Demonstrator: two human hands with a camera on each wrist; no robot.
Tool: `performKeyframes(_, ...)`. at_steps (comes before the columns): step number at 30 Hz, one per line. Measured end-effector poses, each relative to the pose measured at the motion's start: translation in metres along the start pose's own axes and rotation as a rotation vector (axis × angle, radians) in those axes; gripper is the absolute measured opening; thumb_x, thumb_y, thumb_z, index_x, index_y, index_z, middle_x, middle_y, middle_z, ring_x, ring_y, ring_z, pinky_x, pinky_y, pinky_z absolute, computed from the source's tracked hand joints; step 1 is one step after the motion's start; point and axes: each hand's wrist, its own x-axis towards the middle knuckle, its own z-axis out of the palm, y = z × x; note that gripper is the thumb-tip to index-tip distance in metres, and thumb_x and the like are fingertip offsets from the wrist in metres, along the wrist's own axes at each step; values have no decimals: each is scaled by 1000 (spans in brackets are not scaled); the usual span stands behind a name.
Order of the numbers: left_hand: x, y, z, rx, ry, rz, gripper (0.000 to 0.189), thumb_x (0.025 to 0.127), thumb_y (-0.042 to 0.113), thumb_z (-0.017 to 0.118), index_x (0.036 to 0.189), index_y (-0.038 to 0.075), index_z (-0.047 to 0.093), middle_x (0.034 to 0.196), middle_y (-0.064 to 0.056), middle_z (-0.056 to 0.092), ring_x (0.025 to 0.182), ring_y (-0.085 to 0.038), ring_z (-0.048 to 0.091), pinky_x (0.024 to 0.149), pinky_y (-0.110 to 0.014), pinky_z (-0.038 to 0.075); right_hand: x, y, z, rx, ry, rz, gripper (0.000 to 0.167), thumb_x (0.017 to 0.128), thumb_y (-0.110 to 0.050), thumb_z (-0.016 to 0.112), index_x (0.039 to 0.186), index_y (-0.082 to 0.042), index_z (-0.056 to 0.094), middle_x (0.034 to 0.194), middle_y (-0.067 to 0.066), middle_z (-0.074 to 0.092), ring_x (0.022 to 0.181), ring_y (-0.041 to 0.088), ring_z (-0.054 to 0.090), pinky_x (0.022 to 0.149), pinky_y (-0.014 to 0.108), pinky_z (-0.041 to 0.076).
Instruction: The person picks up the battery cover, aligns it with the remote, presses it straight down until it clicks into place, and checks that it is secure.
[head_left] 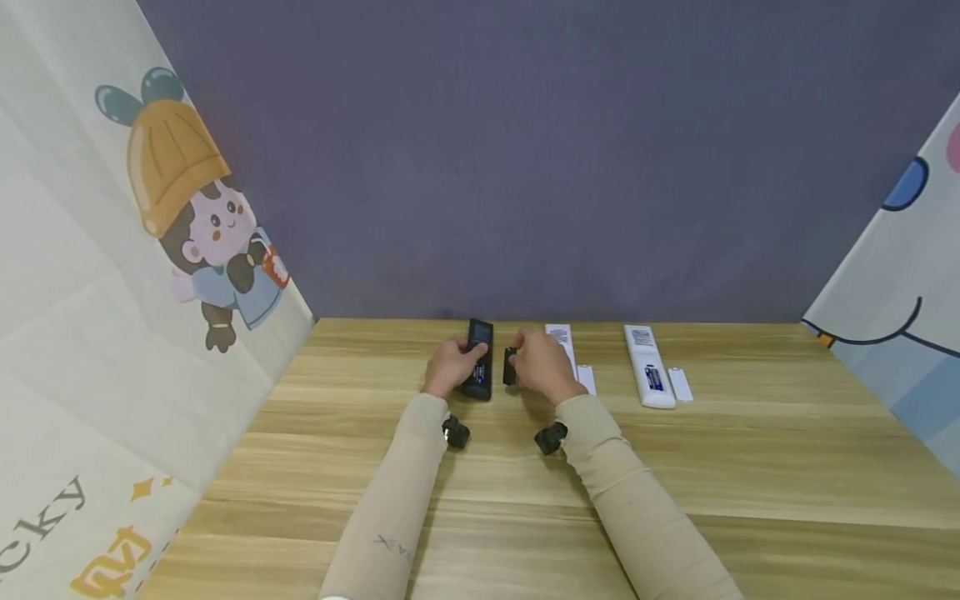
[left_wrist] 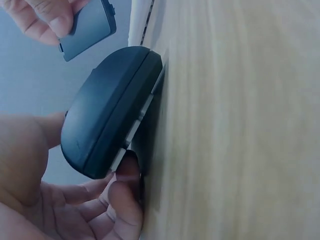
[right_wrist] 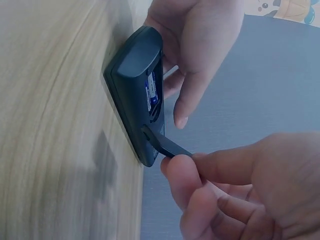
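Observation:
A black remote control (head_left: pixel 482 332) lies back side up near the far edge of the table, its near end tilted a little off the wood in the left wrist view. My left hand (head_left: pixel 447 367) grips it from the left, thumb on top and fingers underneath. Blue batteries (right_wrist: pixel 151 92) show in its uncovered compartment. Just right of the remote, my right hand (head_left: pixel 544 365) pinches a black battery cover (head_left: pixel 509 367) between thumb and fingers. The cover is held in the air, apart from the remote in the left wrist view.
A white remote (head_left: pixel 558 334) lies partly hidden behind my right hand, with a white battery cover (head_left: pixel 587 379) beside it. Farther right lies another white remote (head_left: pixel 642 354), batteries (head_left: pixel 655 379) exposed, next to its cover (head_left: pixel 681 384). A dark panel (head_left: pixel 525 167) rises behind the table (head_left: pixel 750 467).

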Motion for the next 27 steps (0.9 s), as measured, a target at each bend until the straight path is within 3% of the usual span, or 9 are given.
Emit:
performKeyframes(7,1,-2,-1,-36,2,-19,47,102,46,57,116,3,72,99,-13,72,78,-22,63,67,-31,48,0,1,0,-2,3,8,20,94,-23,72,111,-13,68,83,5,75,83,26,70,76,42,56)
performKeyframes(14,8,-6,2,-48,-16,-44,46,103,46,56,110,4,73,83,-8,65,58,-16,53,52,-26,41,-1,1,-3,31,5,25,18,95,-23,70,111,-14,67,74,0,73,74,20,70,76,43,56)
performKeyframes(19,8,-4,1,-42,-31,-63,41,103,41,59,104,3,74,74,-4,61,51,-14,48,48,-26,38,-2,1,-4,61,1,19,18,95,-20,67,112,-13,66,65,-3,71,60,13,68,74,42,55)
performKeyframes(27,8,-4,1,-28,-32,-90,41,102,41,61,106,2,73,78,-5,64,52,-14,52,49,-25,39,-3,0,-6,94,7,4,15,95,-18,65,109,-12,66,69,-1,74,53,9,67,73,41,55)
